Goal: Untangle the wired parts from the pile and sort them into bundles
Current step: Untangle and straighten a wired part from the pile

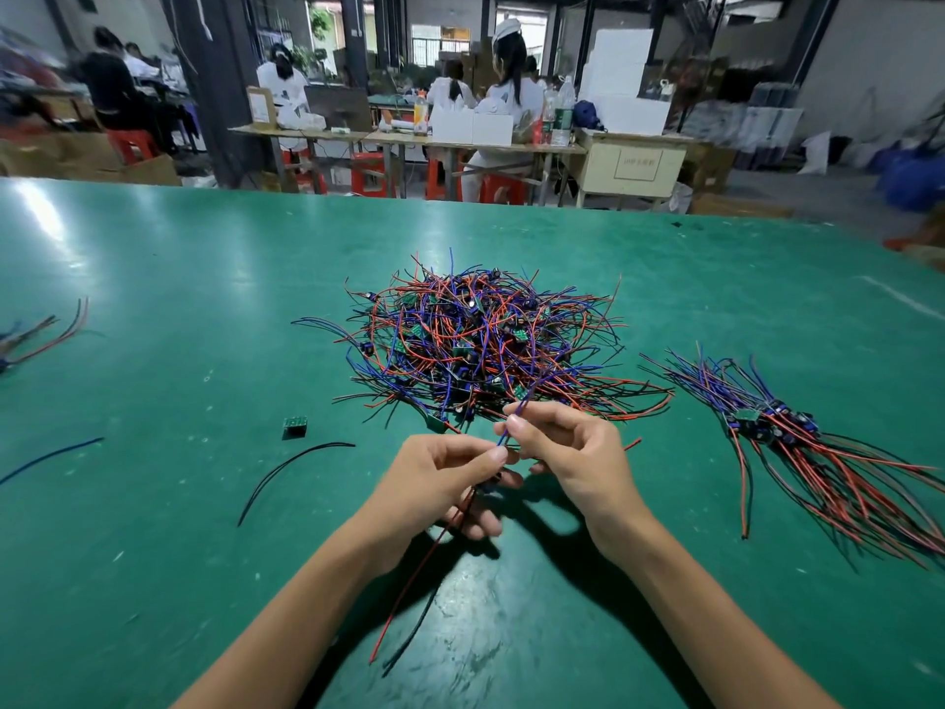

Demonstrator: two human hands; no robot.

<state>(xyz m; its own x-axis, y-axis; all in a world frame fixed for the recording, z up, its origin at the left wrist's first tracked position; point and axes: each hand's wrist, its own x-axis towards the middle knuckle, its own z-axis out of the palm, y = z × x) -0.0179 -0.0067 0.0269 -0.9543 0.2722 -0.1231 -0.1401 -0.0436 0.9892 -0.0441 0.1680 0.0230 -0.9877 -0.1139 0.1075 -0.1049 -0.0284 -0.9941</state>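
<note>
Both hands, left (440, 478) and right (567, 447), pinching one wired part (486, 483) before the pile (480, 345).

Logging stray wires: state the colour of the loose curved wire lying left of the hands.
Black; the loose curved wire shows best in the head view.

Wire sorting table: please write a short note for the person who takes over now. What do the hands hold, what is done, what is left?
Left hand grips one wired part; its red and black wires hang toward you.
Right hand pinches that part's blue wire.
Tangled pile lies mid-table, just beyond the hands.
Done: one sorted bundle on the right.
Left: free this part, add it to the bundle, then work through the big pile.
</note>
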